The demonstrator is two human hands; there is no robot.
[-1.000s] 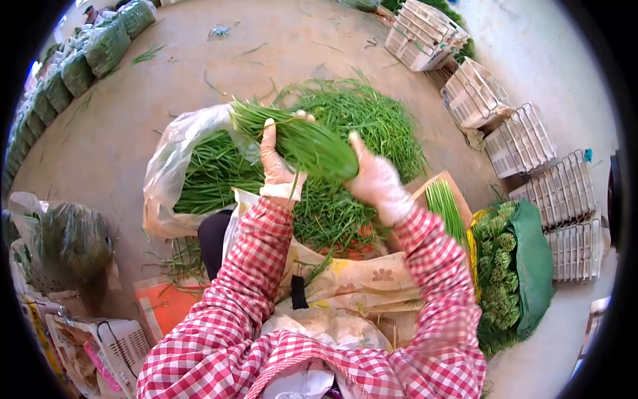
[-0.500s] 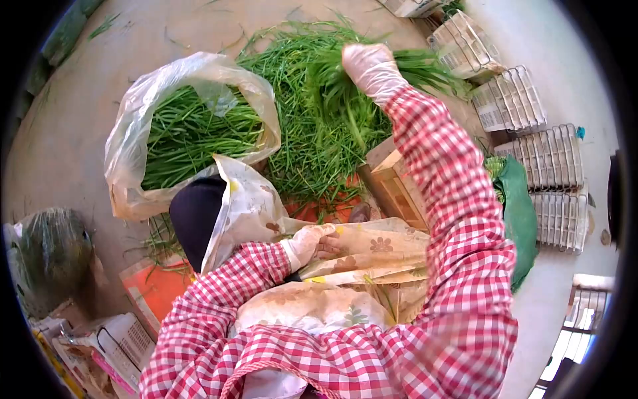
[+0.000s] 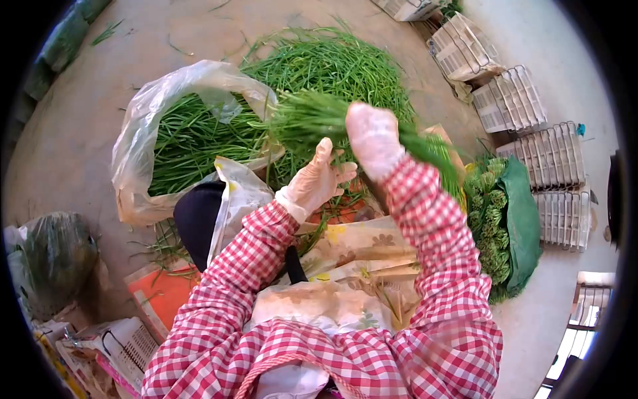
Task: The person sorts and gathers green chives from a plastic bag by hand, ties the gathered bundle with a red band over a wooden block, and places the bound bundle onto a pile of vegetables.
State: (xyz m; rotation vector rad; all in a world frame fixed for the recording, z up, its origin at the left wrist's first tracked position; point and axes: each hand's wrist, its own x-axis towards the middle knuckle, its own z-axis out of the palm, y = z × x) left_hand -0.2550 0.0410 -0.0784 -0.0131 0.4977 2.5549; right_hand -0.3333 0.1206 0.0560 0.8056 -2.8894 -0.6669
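The right hand (image 3: pixel 373 136) is clenching the bunch of green stalks (image 3: pixel 304 118) over the near part of the loose pile (image 3: pixel 339 63), right of the plastic bag (image 3: pixel 135 159), no longer reaching toward the far side as half a second ago. The left hand (image 3: pixel 314 181), lifted from the apron (image 3: pixel 349 238), is hovering just below with fingers apart, so the bunch is lying within reach of both; whether it is touching, I cannot tell
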